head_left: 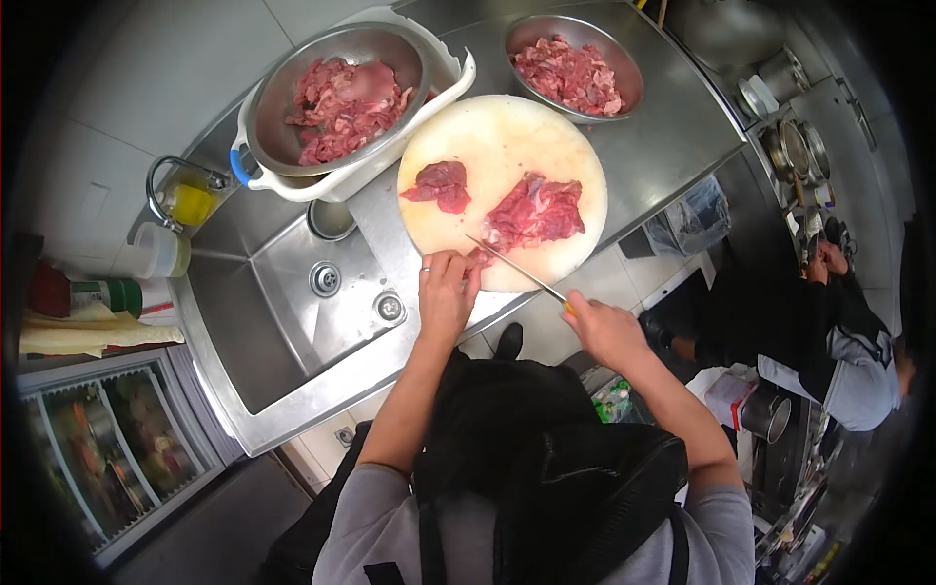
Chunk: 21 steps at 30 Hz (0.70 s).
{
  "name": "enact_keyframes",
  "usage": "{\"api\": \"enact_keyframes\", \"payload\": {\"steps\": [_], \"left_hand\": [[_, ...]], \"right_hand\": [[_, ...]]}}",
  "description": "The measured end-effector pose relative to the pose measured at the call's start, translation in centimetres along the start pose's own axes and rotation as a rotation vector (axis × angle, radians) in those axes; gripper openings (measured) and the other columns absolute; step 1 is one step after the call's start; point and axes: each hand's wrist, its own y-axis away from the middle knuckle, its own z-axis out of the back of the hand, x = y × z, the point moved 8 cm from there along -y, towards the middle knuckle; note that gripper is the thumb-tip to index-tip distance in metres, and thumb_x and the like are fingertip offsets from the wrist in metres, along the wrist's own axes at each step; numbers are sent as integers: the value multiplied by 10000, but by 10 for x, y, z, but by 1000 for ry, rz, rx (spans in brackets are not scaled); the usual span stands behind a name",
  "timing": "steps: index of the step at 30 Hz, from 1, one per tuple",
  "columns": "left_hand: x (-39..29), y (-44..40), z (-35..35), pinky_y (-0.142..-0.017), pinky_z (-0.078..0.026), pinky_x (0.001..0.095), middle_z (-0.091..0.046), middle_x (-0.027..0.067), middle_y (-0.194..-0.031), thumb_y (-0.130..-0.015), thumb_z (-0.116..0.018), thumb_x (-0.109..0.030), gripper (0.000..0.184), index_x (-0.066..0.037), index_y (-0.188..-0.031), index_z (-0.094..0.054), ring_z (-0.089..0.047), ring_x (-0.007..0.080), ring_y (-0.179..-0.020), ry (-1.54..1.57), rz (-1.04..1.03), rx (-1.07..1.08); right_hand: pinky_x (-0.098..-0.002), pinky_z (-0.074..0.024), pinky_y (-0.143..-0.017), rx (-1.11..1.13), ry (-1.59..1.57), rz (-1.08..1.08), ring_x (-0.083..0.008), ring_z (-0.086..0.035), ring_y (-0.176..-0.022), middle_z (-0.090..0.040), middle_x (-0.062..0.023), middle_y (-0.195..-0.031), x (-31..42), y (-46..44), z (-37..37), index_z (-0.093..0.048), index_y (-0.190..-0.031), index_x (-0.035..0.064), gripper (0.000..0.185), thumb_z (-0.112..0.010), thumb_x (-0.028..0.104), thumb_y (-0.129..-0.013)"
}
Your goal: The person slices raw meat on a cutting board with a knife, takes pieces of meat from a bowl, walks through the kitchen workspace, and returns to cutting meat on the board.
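My right hand (606, 330) is closed round the yellowish handle of a knife (522, 271), whose blade points up and left across the round cutting board (507, 127). The tip lies by the lower left end of a large piece of raw meat (536, 212). My left hand (447, 292) is at the board's lower left edge, a ring on one finger. Its fingers are bent and pinch a small end of meat (480, 257) close to the blade. A smaller, darker piece of meat (440, 186) rests on the board's left part, apart from both hands.
Behind the board stand a steel bowl of cut meat (575, 76) and a larger meat-filled steel basin (336, 109) in a white tub (458, 76). A sink (292, 283) with a tap (161, 185) lies left. Another person (829, 322) works at the right.
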Motion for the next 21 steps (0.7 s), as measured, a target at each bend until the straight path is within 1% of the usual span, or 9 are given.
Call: {"api": "enact_keyframes", "payload": {"steps": [4,6,10,13,15,16,18,19,21], "left_hand": [[10,1,9,-876,-496,437,-664,97,-970,-843,-828,-4,203,-63,-966,-677,-624,303,-942,-1,60,22],[15,0,11,-878,-500,428,-672,113,-958,-856,-835,-18,229,-44,-1026,-683,-629,316,-918,125,151,88],[16,-7,23,-867,-508,435,-683,127,-955,-883,-838,-61,222,-18,-1059,-709,-647,334,-890,143,273,53],[22,-16,16,-853,-526,443,-694,139,-914,-910,-829,-112,245,13,-1097,-733,-666,351,-851,3,234,133],[29,-20,9,-807,-550,436,-737,196,-895,-970,-776,-201,231,14,-1055,-763,-703,367,-882,-68,376,262],[35,-19,5,-807,-550,436,-737,196,-895,-970,-776,-201,231,14,-1055,-763,-703,367,-882,-75,368,260],[68,-2,-7,-796,-556,357,-755,147,-869,-1056,-708,-248,279,25,-1046,-769,-718,264,-873,345,630,178],[64,-5,-1,-796,-556,357,-755,147,-869,-1056,-708,-248,279,25,-1046,-769,-718,264,-873,338,626,180],[61,-4,2,-811,-546,302,-757,77,-910,-1125,-625,-266,332,38,-1087,-752,-688,164,-893,602,776,186]], "right_hand": [[-590,-565,-756,117,-23,-92,-466,-732,-856,-747,-185,-915,-26,35,-5,-491,-1178,130,283,-534,404,-1125],[-592,-565,-757,115,-33,-74,-474,-730,-862,-751,-192,-927,-25,34,-2,-492,-1187,132,281,-531,403,-1127],[-604,-564,-767,97,-90,-9,-500,-724,-883,-761,-214,-957,-26,15,11,-502,-1204,132,294,-537,413,-1125],[-618,-562,-791,60,-73,-113,-519,-719,-900,-764,-230,-971,-35,-8,25,-514,-1216,128,317,-546,427,-1119],[-621,-561,-801,16,-87,-95,-524,-719,-909,-765,-233,-976,-39,-13,24,-519,-1223,126,323,-548,430,-1118],[-625,-560,-811,-27,-96,-77,-528,-718,-917,-766,-236,-982,-40,-15,26,-524,-1230,125,330,-549,434,-1117],[-626,-559,-819,-18,-127,-98,-531,-717,-932,-767,-237,-989,-40,-13,30,-527,-1242,127,333,-549,435,-1117],[-627,-558,-828,-1,-148,-116,-533,-715,-947,-768,-239,-997,-40,-12,32,-529,-1254,129,336,-548,436,-1117],[-625,-556,-838,10,-188,-109,-533,-715,-962,-769,-238,-1012,-37,-4,37,-535,-1253,132,335,-548,438,-1117]]}}
